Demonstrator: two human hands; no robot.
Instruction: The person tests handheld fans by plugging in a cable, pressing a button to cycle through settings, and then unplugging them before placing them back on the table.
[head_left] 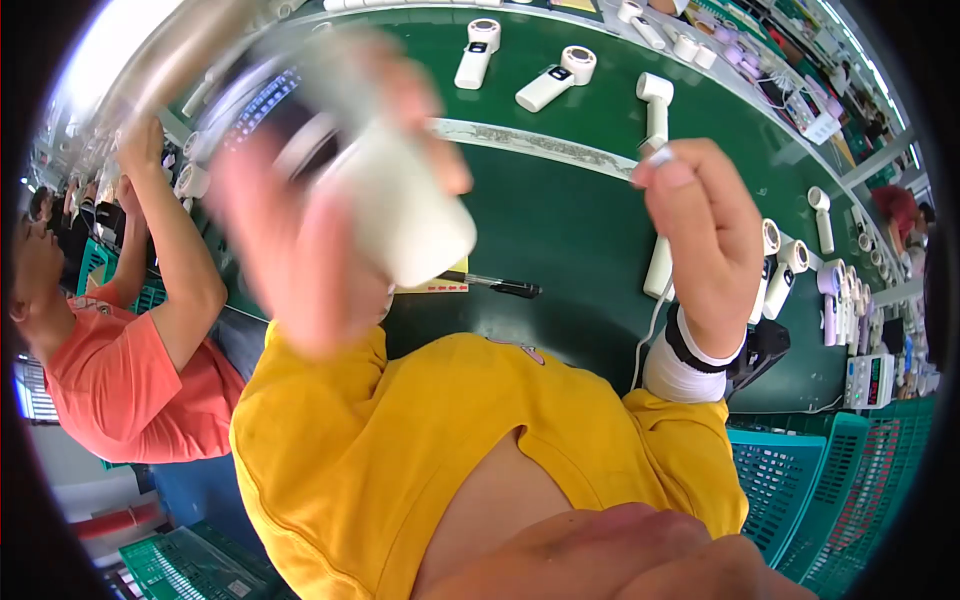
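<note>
The blurred white device slants, its blunt end pointing lower right. It lies clamped between the left hand's thumb and fingers; the right hand's fingertips meet.

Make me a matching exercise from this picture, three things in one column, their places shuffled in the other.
1. Slim black-ended pen
2. Teal perforated plastic basket
3. Rounded cream-white handheld device

A. Gripped in the left hand
B. Lower right, beside the green tabletop
C. Lying partly across yellow paper

Pairs: 1-C; 2-B; 3-A
</note>
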